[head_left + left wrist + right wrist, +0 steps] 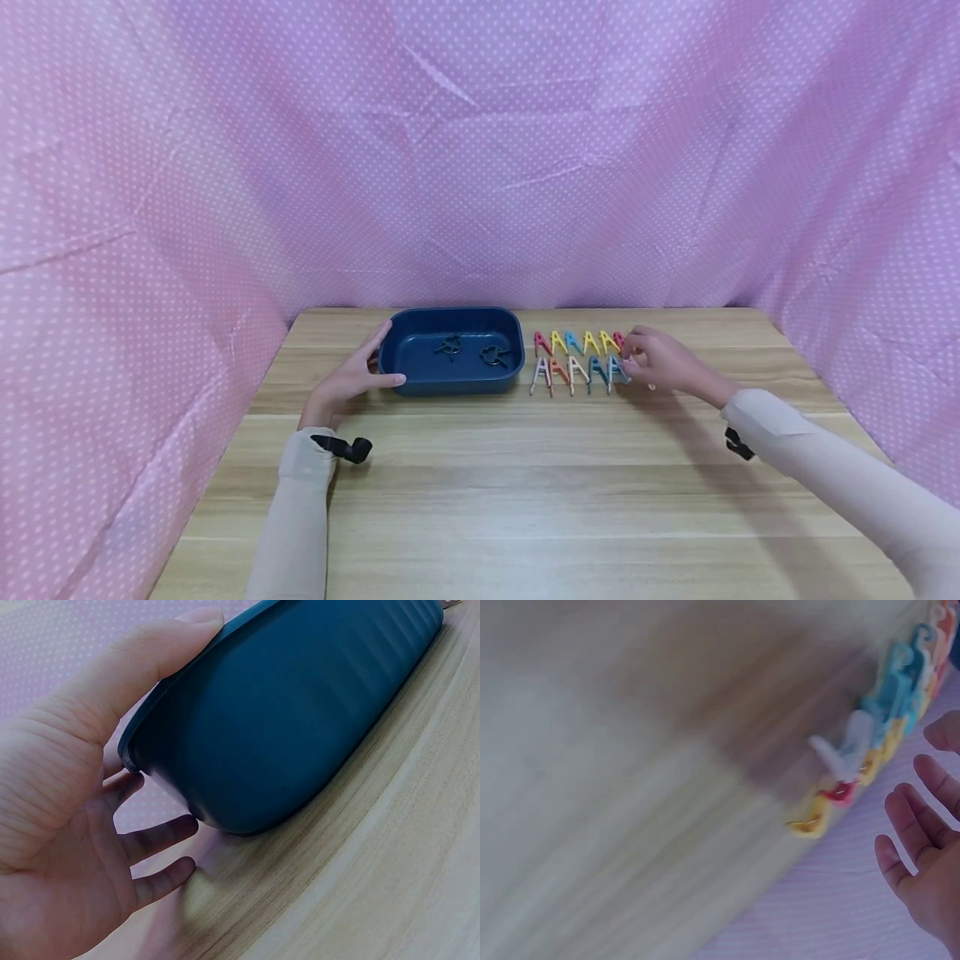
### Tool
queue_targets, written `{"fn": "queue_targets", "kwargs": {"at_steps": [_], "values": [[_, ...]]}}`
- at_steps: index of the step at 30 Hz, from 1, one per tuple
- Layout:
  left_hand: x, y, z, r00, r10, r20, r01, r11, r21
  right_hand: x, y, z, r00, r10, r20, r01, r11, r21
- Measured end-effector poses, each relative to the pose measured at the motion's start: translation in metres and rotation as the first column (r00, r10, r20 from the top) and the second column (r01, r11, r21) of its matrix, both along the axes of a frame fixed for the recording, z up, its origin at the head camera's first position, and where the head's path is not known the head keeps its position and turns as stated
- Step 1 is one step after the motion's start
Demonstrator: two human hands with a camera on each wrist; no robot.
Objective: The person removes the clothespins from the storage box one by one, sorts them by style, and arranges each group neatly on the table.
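In the head view my left hand [349,379] is at the left end of a dark blue plastic basin [450,386]. Its thumb lies on the rim while the other fingers spread, fairly straight, along the end wall, as the left wrist view shows too. Two small dark green pieces with thin rings, a left one [452,343] and a right one [493,356], lie in the basin. My right hand [663,360] hovers at the right end of two rows of coloured clothespins [574,367]. In the right wrist view its fingers are apart, beside a pale lilac clothespin [855,742], holding nothing visible.
The clothespins stand just right of the basin, pink, yellow and blue ones [572,342] in the back row. All sits on a wooden table [480,500] near its far edge. A pink dotted cloth [480,167] hangs behind and at both sides.
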State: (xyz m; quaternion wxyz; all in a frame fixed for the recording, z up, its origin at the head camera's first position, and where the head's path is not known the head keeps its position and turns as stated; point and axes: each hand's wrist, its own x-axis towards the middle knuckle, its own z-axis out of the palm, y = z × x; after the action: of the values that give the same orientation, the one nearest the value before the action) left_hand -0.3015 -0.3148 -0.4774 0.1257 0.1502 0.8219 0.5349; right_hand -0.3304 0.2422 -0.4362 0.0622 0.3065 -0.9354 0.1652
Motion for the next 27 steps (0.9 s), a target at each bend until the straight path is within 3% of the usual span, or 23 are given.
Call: {"fn": "queue_targets", "kwargs": {"at_steps": [6, 12, 17, 27], "values": [[0.0, 0.001, 0.002, 1.0, 0.003, 0.004, -0.003, 1.0, 0.002, -0.008, -0.032, 0.014, 0.998, 0.056, -0.035, -0.056, 0.998, -0.003], [0.001, 0.001, 0.002, 1.0, 0.002, 0.022, -0.002, 1.0, 0.013, -0.012, -0.07, 0.029, 0.995, 0.097, 0.009, -0.097, 0.995, 0.0], [0.0, 0.0, 0.002, 1.0, -0.009, -0.002, 0.009, 1.0, 0.005, -0.011, -0.102, 0.042, 0.991, 0.124, 0.058, -0.124, 0.992, 0.001], [0.002, 0.001, 0.002, 1.0, -0.01, -0.017, 0.01, 1.0, -0.008, -0.016, -0.148, 0.048, 0.975, 0.213, 0.057, -0.212, 0.977, -0.022]]}}
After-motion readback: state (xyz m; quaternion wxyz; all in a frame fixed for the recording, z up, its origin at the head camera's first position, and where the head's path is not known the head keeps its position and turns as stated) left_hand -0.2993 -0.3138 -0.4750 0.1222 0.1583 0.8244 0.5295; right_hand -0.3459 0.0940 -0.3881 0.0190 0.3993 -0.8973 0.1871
